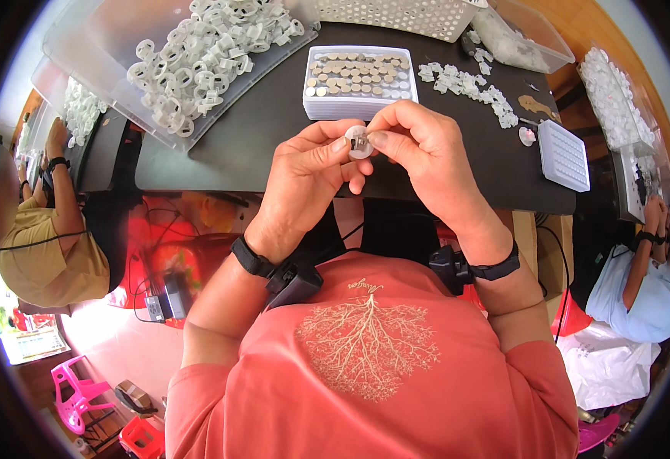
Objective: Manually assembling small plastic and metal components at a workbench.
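Between my hands, over the table's near edge, is a small round whitish plastic piece (361,151) with a dark part in its middle. The thumb and fingers of my left hand (304,170) are closed on its left side. My right hand (430,153) pinches at its right edge; its fingertips partly hide what lies between them. Just beyond stands a stack of white trays (359,111), the top one holding rows of small round gold and silver discs (356,69). A clear plastic bin (235,96) at the left holds many translucent round plastic pieces (189,80).
Small white plastic parts (465,86) lie scattered at the right of the dark table (266,145). A white tray (564,155) sits near its right edge. A perforated white basket (404,17) and another clear bin (515,38) stand behind. People work at both sides.
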### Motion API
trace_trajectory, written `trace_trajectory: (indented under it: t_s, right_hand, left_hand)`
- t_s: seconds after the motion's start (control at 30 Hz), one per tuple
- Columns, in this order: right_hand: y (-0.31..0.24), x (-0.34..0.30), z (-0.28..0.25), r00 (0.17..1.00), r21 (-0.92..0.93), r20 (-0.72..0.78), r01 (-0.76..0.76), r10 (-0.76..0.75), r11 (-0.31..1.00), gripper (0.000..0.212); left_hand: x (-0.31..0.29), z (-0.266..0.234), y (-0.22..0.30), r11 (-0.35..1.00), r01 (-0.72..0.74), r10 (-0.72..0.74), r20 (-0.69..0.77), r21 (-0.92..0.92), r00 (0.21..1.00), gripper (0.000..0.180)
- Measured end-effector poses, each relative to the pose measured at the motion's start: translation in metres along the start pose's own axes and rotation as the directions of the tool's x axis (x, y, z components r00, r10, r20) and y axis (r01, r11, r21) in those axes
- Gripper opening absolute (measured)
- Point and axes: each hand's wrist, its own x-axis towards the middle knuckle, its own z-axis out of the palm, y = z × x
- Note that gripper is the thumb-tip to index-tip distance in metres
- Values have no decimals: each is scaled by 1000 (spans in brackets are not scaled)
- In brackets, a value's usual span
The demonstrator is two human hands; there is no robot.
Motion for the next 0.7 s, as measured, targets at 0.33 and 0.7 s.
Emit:
trace_trajectory:
  t_s: [0.33,0.7]
  right_hand:
    - [10,-2,15,993,238,-79,-71,92,969,4]
    - [24,-8,24,944,-40,-160,286,-289,957,7]
  left_hand:
    - [-2,2,1,999,18,-17,-27,29,999,27]
    - [2,-1,5,999,43,-43,28,-28,999,29]
